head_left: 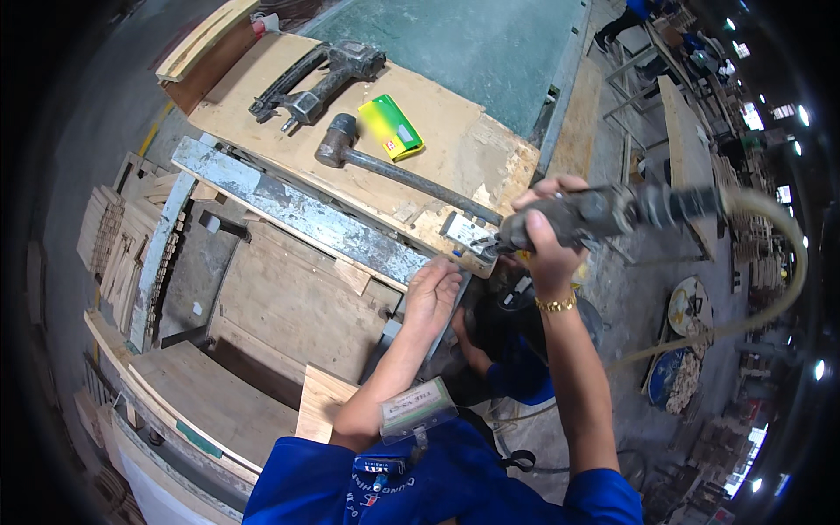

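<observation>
My right hand (556, 249) is wrapped around a dark air tool (595, 213), whose rear end runs into a pale hose (792, 280). The tool's front end is over a small white-and-metal fitting (468, 231) at the bench corner. Just below that fitting, my left hand (435, 290) rests at the bench edge with its fingers curled together. Whatever its fingertips may hold is too small to make out. A hammer (337, 142) lies on the bench, its long handle reaching toward the fitting.
A nail gun (328, 80) and a yellow-green box (391, 128) lie on the wooden bench top (472, 131). A worn metal beam (289, 206) runs along its near side. Another person's arm (472, 350) shows below. Wood strips (122, 245) are stacked at left.
</observation>
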The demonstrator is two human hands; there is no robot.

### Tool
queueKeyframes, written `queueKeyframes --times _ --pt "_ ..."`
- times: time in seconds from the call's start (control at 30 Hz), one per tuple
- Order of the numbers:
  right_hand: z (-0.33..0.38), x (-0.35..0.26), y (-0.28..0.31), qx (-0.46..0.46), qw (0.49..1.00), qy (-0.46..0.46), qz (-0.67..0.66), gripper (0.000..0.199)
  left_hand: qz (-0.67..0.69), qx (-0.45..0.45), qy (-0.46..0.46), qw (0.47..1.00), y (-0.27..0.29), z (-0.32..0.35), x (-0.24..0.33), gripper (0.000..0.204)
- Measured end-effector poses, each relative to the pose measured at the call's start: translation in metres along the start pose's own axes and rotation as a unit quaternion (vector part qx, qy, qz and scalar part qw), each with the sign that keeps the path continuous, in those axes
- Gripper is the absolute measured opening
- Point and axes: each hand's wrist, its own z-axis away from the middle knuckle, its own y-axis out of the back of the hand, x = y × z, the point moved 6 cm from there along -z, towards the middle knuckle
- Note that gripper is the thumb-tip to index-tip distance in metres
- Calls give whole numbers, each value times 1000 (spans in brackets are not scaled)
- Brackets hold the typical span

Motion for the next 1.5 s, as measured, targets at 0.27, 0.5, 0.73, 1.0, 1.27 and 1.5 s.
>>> queueKeyframes --times 0.27,0.5,0.73,1.0,1.27,1.5 --pt "10 -50 3 -23 993 58 -96 56 81 -27 74 994 -28 -9 -20 13" --pt "14 -50 14 -34 997 43 -60 55 212 -24 95 972 -37 -14 -61 11" --pt "11 -46 26 5 997 67 -31 54 263 -55 74 960 -47 -14 -66 14" --pt "0 -33 11 -25 997 68 -19 54 277 -70 68 956 -64 -26 -52 19" --pt "-18 -25 -8 -46 998 33 -29 51 306 -59 46 949 -67 -29 -50 18" --pt "-28 -23 -17 -44 999 10 2 51 317 -29 34 947 -65 -24 -50 20"
